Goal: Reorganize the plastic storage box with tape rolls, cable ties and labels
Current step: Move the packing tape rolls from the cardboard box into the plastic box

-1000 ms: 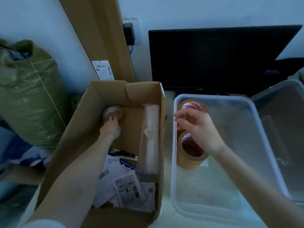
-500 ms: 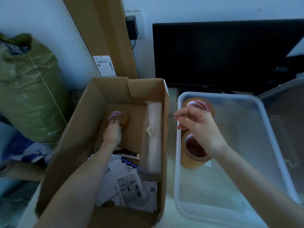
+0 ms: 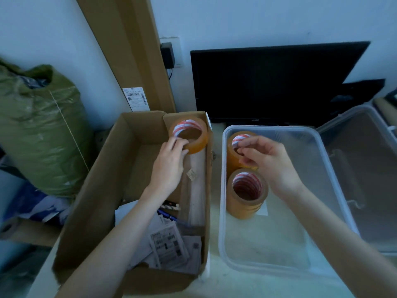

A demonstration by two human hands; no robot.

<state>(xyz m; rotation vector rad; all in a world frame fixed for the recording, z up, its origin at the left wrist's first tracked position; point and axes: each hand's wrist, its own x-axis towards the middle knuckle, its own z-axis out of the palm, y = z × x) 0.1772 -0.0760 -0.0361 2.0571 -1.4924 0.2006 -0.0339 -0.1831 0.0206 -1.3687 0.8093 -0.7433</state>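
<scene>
Shipping label (image 3: 136,99) on leaning cardboard (image 3: 129,50): barcode, digits blurred; labels in cardboard box (image 3: 169,246) illegible.

I am seeing both bare forearms reaching forward from the bottom of the view. My left hand (image 3: 169,158) is extending furthest, fingers curling around a tape roll (image 3: 189,134) and holding it raised. My right hand (image 3: 270,162) is hovering palm down, wrist bent, fingertips drawn together and pinching at the rim of another tape roll (image 3: 234,151).

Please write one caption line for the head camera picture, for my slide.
Left hand lifts a tape roll from the cardboard box; right hand steadies stacked rolls in the plastic box.
</scene>
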